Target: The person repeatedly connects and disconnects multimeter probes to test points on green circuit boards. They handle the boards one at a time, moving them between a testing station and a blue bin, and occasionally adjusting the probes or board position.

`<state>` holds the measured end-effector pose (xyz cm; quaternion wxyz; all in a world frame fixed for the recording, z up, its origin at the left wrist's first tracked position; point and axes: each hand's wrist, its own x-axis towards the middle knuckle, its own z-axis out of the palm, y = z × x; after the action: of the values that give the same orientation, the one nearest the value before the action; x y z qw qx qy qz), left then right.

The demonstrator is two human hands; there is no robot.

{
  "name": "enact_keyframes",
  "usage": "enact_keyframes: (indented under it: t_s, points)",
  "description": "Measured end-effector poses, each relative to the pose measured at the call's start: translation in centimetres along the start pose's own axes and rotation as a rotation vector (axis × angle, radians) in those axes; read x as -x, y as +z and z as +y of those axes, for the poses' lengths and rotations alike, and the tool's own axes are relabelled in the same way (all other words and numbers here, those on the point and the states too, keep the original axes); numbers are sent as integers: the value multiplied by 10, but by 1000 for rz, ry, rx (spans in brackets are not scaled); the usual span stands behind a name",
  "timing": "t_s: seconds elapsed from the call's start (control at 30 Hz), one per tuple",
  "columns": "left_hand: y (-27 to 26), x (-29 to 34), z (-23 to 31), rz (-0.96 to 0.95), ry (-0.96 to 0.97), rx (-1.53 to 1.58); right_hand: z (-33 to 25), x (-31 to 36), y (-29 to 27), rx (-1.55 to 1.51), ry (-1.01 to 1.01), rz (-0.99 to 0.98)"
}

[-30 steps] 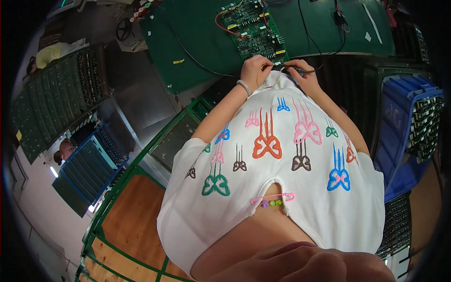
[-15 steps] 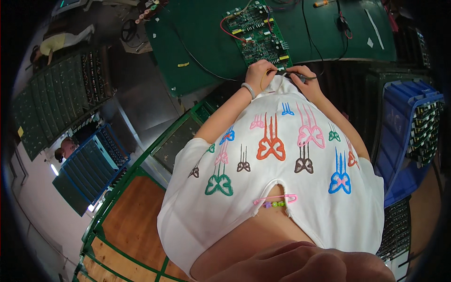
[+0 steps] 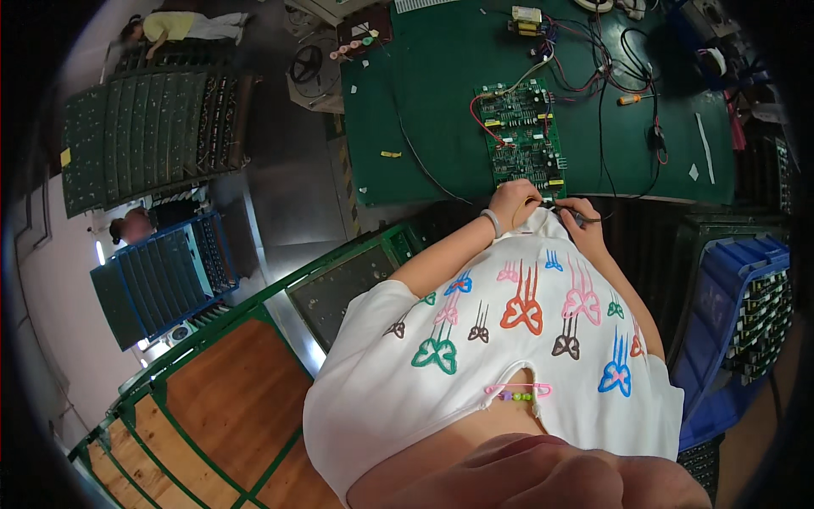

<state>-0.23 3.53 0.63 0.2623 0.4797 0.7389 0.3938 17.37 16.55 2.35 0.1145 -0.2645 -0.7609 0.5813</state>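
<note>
A green circuit board (image 3: 526, 157) lies on the green table and reaches its near edge. It carries black and silver parts, yellow blocks and a red wire. At the board's near end, my left hand (image 3: 514, 202) is closed, with a thin yellowish wire (image 3: 519, 209) at its fingertips. Just to its right, my right hand (image 3: 583, 222) is closed around a slim dark tool (image 3: 587, 220), too small to name. The tool's tip points toward the board's near edge. Both hands are close together, and my fingers partly cover what lies between them.
Tangled cables (image 3: 606, 68) and a small transformer (image 3: 526, 19) lie behind the board. An orange-handled screwdriver (image 3: 629, 99) sits to the right. A blue bin (image 3: 721, 331) of boards stands right; green metal framing (image 3: 280, 339) and board racks (image 3: 153, 140) are left. Two other people are farther left.
The whole view has shifted, so the table and hands sit lower and farther right and more of the table's back shows. Both hands stay at the board's near end.
</note>
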Motion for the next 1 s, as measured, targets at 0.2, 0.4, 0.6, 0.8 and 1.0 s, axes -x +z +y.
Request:
enact_keyframes:
  t_s: [0.2, 0.4, 0.6, 0.8, 1.0]
  points:
    - [-6, -6, 6, 28, 27, 0, 1, -3, -1, -33, 7, 42]
    - [0, -11, 9, 47, 99, -9, 12, -3, -7, -55, 4, 109]
    - [1, -10, 15, 9, 9, 27, 11, -1, -12, -101, 85, 75]
    - [1, -11, 17, -21, 3, 10, 10, -3, -13, -88, 100, 26]
    - [3, -11, 12, -32, 38, 5, 13, -3, -13, -64, 90, 14]
